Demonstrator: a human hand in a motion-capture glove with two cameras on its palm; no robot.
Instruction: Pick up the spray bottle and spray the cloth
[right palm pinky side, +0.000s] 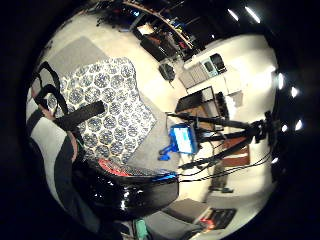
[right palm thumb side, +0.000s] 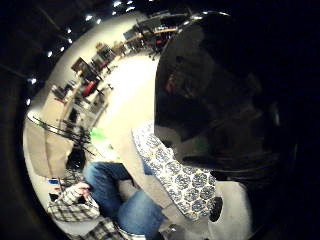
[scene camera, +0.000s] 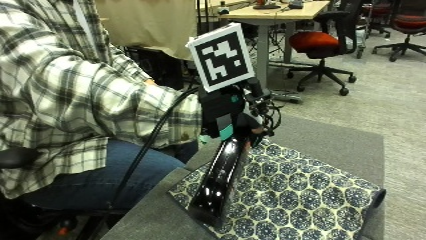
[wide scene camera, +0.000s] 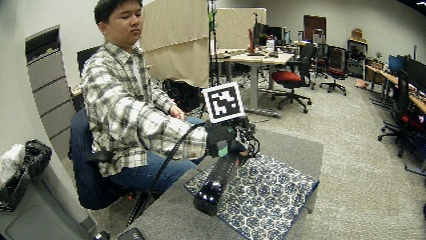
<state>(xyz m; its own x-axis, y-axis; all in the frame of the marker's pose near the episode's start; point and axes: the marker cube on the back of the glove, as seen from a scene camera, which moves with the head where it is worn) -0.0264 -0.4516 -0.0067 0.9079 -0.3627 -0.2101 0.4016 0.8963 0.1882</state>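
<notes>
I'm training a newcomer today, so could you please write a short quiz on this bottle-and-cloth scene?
1. True or false: the gloved hand grips the bottle.
2. The cloth is: A plain white, B patterned blue and white, C striped red.
3. What does the cloth lie on?

Key: 1 true, with the bottle tilted over the cloth's edge. 2 B. 3 The grey table.

Glossy black spray bottle (right palm pinky side: 125, 192) close to palm, patterned cloth (right palm pinky side: 107, 107) on grey table (right palm pinky side: 150, 150)
</notes>
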